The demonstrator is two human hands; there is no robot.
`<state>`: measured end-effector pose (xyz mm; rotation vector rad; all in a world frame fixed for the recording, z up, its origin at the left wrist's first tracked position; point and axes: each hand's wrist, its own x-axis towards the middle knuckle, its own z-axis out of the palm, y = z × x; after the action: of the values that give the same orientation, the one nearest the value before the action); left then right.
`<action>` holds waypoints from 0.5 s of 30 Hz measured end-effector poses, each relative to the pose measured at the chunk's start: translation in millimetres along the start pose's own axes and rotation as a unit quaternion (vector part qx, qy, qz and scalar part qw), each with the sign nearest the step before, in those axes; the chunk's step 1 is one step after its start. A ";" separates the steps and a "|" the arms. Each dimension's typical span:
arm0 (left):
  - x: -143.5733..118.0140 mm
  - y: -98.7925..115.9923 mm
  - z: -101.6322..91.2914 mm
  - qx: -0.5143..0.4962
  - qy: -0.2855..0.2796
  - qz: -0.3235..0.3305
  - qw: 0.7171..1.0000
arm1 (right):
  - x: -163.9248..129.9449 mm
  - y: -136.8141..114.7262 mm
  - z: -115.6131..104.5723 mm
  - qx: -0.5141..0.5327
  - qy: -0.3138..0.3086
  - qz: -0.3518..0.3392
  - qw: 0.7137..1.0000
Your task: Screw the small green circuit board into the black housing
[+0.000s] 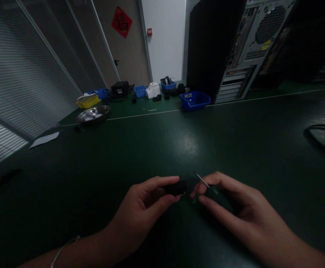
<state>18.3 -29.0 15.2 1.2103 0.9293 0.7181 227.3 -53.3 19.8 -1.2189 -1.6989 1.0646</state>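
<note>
In my left hand (144,208) is a small black block-like part (176,187), pinched between thumb and fingers. Its exact kind is too dark to make out. My right hand (243,212) is closed around a screwdriver (216,195) with a dark green handle, its thin metal shaft pointing up and to the left. By the right fingertips shows a small greenish piece (195,199), too dim to name. The screwdriver tip and the black part are apart, with a narrow gap between the two hands. Both hands are just above the dark green tabletop (151,149).
At the back stand a blue bin (195,101), a metal bowl (94,114), a yellow tray (88,101) and a white plastic device (153,90). Behind the bin rises a computer case (215,48). A black cable (322,128) lies at right, a white paper (44,139) at left.
</note>
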 end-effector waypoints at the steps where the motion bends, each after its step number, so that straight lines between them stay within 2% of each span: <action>1: -0.2 -0.4 0.0 0.000 0.004 -0.007 1.000 | -0.2 -0.7 -0.1 0.006 0.004 0.000 1.000; 4: -0.8 -2.6 -0.4 0.013 0.025 -0.020 0.999 | 0.4 -4.3 -0.3 0.027 0.008 -0.004 1.000; 8: -1.2 -3.9 0.7 0.012 0.036 0.004 0.999 | 1.8 -10.0 0.3 0.040 0.012 -0.010 0.999; 15: -6.5 -3.1 5.8 0.030 0.028 0.049 0.998 | -1.1 -13.7 5.7 0.078 -0.001 0.077 0.994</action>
<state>20.4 -38.0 14.1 1.3011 0.9473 0.8111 218.0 -58.1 30.4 -1.2637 -1.5117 1.2671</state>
